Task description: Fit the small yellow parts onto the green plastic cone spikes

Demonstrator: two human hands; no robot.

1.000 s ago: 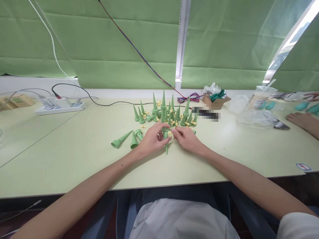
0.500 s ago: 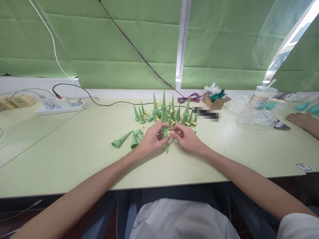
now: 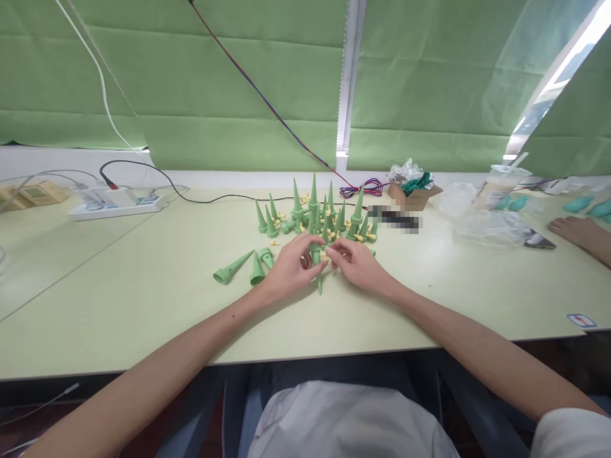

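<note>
My left hand (image 3: 296,259) is closed around a green plastic watering spike (image 3: 316,256), whose point faces down toward the front of the table. A small yellow valve (image 3: 324,257) sticks out from the right side of that spike. My right hand (image 3: 354,261) has its thumb and fingers curled together at the valve, partly hiding it. Just behind my hands stand several green spikes (image 3: 314,194) with points up, many with yellow valves fitted. To the left of my left hand, more spikes (image 3: 231,268) lie or lean on the table, and a loose yellow valve (image 3: 273,243) lies near them.
The pale table (image 3: 157,299) runs across the view. Farther left is a white power strip (image 3: 119,202). Behind the spikes are a coiled cable (image 3: 365,188) and a cardboard box (image 3: 414,196). On the right are a drink cup (image 3: 496,187), a phone (image 3: 539,239) and another person's hand (image 3: 575,228).
The fingers of my right hand have shifted slightly upward at the yellow valve, with the lower fingers curling differently. My left hand and the spike have stayed in place.
</note>
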